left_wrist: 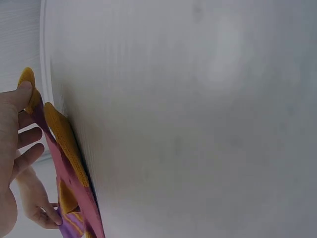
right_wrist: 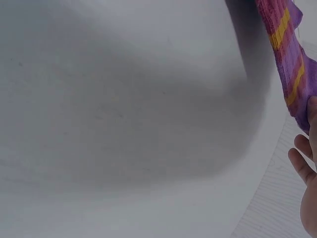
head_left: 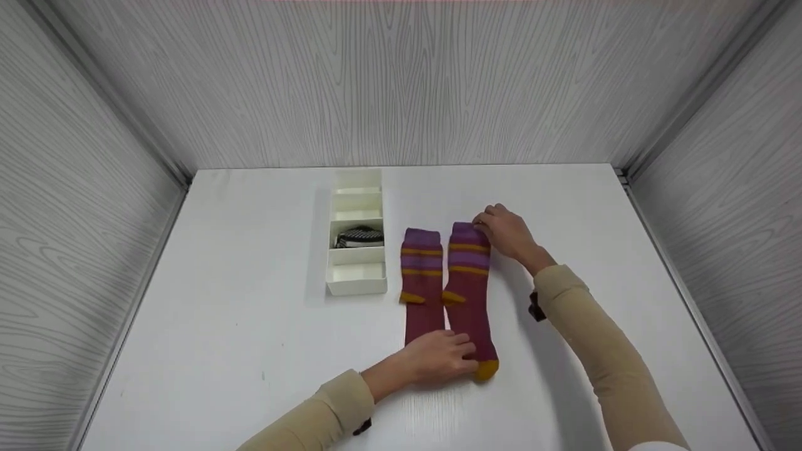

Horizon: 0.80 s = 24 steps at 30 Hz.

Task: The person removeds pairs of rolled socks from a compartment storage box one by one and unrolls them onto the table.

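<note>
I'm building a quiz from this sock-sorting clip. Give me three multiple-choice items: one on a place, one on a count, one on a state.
1. Where is the striped black-and-white item?
A. in the white divided organizer
B. on the socks
C. under the right hand

2. How many maroon socks lie on the table?
A. one
B. two
C. four

3. What does the right hand do?
A. hangs idle
B. pinches a sock cuff
C. lifts the organizer

Answers:
1 A, it sits in a compartment of the organizer.
2 B, left sock, right sock.
3 B, right hand grips the purple cuff.
</note>
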Tool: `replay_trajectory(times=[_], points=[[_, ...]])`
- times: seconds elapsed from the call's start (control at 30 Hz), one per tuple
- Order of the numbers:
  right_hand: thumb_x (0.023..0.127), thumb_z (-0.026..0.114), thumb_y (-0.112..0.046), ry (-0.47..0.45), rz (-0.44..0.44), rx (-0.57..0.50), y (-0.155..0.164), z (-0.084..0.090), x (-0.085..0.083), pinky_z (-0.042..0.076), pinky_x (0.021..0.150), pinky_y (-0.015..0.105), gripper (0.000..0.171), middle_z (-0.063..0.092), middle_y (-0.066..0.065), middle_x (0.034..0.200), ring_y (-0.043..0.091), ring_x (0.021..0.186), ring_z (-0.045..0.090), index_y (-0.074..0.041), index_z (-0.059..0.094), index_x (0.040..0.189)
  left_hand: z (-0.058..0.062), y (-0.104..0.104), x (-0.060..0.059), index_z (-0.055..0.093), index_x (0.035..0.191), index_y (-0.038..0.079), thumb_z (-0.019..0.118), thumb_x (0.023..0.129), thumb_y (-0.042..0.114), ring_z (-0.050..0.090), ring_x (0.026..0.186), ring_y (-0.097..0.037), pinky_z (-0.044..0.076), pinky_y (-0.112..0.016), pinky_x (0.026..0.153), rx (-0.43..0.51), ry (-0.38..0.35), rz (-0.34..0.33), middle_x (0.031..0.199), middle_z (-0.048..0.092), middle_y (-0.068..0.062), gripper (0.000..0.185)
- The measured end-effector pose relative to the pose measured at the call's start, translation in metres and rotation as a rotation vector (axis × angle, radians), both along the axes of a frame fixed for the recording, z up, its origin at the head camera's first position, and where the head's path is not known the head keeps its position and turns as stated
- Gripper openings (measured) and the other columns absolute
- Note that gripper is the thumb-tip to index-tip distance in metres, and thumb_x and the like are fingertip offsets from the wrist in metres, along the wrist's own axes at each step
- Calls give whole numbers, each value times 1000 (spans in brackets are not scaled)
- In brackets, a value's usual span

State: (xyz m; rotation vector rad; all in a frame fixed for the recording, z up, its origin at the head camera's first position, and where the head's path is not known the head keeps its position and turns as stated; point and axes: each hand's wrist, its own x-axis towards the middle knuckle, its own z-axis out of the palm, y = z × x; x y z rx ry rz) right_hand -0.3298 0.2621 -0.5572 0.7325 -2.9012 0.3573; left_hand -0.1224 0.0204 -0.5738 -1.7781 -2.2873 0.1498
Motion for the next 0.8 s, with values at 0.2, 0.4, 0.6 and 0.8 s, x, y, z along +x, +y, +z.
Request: replay_trajectory(times=[0.2, 0.4, 0.6, 0.8], points=[[106, 63, -19, -27, -13, 14, 2, -9, 1, 59, 88, 47, 21, 72, 13, 108, 32, 101, 65, -7, 77, 116, -4, 6, 0, 74, 120, 32, 60, 108, 36, 67, 108, -10, 58, -20, 94, -14, -27, 4, 119, 74, 10, 20], [104, 67, -21, -19, -6, 10, 4, -15, 4, 59, 87, 46, 20, 71, 13, 108, 31, 100, 65, -8, 77, 116, -6, 9, 0, 74, 119, 31, 59, 108, 38, 67, 110, -11, 58, -23, 97, -3, -88, 26, 118, 75, 9, 21], [103, 69, -35, -22, 20, 31, 3, -17, 15, 60, 90, 47, 34, 68, 14, 116, 32, 106, 64, -7, 75, 121, -10, 9, 0, 72, 124, 31, 49, 110, 48, 66, 111, -12, 56, -26, 100, -26, -63, 92, 120, 72, 8, 32], [101, 66, -51, -72, 46, 94, 4, -23, 29, 59, 94, 51, 53, 66, 16, 125, 34, 112, 63, -6, 71, 130, -11, 8, -1, 72, 125, 31, 47, 110, 50, 66, 113, -12, 55, -28, 103, -39, -49, 124, 121, 72, 8, 35]])
